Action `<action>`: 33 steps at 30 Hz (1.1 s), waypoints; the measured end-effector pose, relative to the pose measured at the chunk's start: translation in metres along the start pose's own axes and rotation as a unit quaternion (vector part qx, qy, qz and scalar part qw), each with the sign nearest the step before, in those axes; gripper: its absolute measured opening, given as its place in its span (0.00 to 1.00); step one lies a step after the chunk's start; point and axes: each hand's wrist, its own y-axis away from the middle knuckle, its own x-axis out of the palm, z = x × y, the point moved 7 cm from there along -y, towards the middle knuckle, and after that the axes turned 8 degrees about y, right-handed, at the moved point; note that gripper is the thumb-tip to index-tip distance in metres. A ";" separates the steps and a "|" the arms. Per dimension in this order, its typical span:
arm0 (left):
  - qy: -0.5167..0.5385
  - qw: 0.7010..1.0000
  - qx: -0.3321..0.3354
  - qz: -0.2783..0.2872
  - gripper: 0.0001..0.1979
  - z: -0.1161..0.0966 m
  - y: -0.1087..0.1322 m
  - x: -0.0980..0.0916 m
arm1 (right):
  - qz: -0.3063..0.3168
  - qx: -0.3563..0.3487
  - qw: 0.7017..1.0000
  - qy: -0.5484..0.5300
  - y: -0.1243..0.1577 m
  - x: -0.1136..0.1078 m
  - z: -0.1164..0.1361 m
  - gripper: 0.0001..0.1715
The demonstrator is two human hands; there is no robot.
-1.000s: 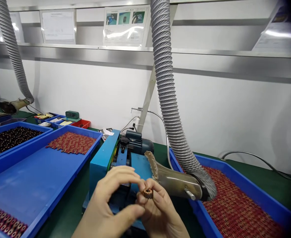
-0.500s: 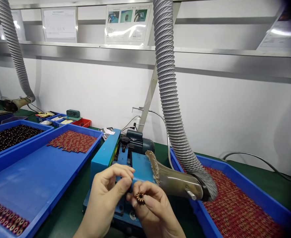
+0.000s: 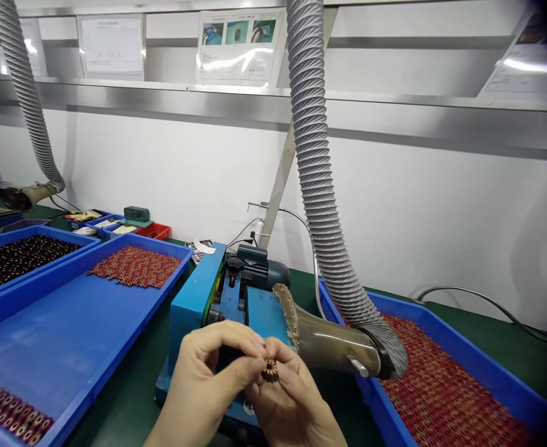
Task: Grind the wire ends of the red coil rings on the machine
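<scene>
A small toroidal coil (image 3: 269,370), ring-shaped with copper-coloured windings, is held up in front of the blue machine. My right hand (image 3: 292,391) pinches it between thumb and fingers on its right side. The thumb and forefinger of my left hand (image 3: 217,372) close together on the coil's left edge. Both hands meet at the coil and cover part of it. Behind them stands the blue motor-driven machine (image 3: 198,279), its front partly hidden by my hands.
A translucent nozzle (image 3: 333,338) on a grey ribbed hose (image 3: 317,174) reaches over the machine's right side. At right, a blue tray (image 3: 478,366) holds many red ring cores. Another blue tray (image 3: 82,323) at left has red cores at two ends. Dark parts fill a tray (image 3: 87,241) beyond.
My left hand has shifted right, its pinched fingertips coming from beside the coil onto its edge. The coil has turned and moved slightly right in my right hand.
</scene>
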 end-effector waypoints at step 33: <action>-0.222 0.970 0.097 -0.011 0.09 -0.025 0.009 -0.002 | -0.015 -0.015 0.999 0.035 0.000 0.004 0.017 0.14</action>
